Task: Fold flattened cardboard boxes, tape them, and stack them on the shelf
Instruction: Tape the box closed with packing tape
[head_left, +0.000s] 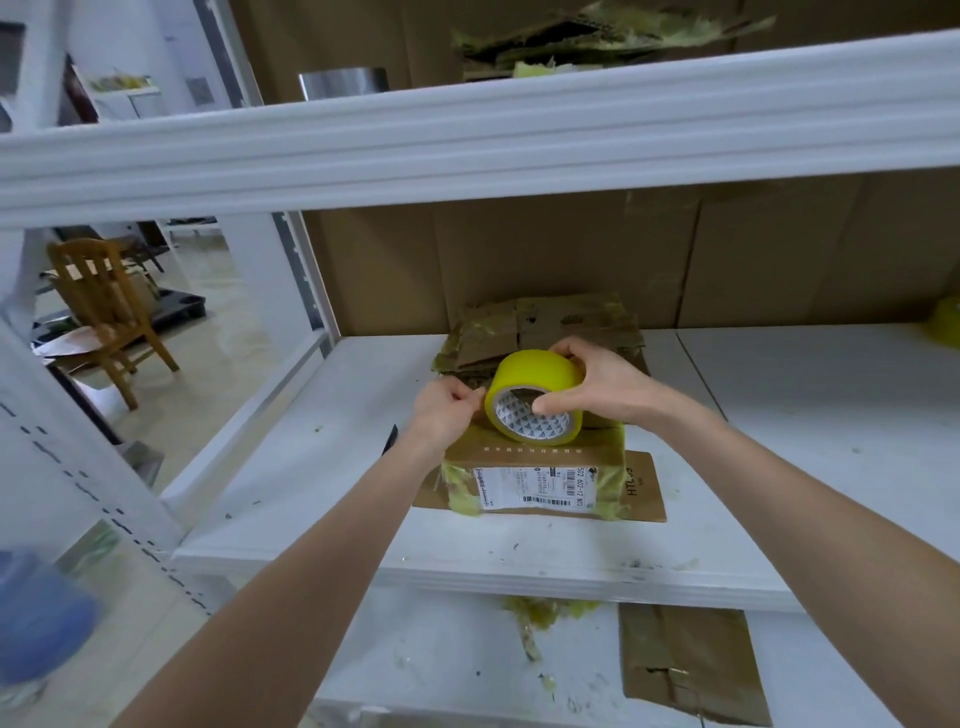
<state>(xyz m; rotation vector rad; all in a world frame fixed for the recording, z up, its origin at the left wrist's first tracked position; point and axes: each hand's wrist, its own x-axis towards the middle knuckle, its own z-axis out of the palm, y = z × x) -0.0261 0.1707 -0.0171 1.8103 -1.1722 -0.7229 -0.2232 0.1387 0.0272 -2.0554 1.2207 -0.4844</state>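
Item: yellow packing-tape roll (535, 397), likely light, stiff-cored. My right hand (597, 384) gripped its rim; left-hand fingers (467, 397) pinched the loose end at nine o'clock.

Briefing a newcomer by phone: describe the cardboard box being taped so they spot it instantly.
Look at the middle shelf of the white metal shelving unit. A small brown cardboard box sits on a flat cardboard sheet, in front of a pile of flattened cartons. It alone bears a white barcode label, with a roll of yellow tape held against its top.
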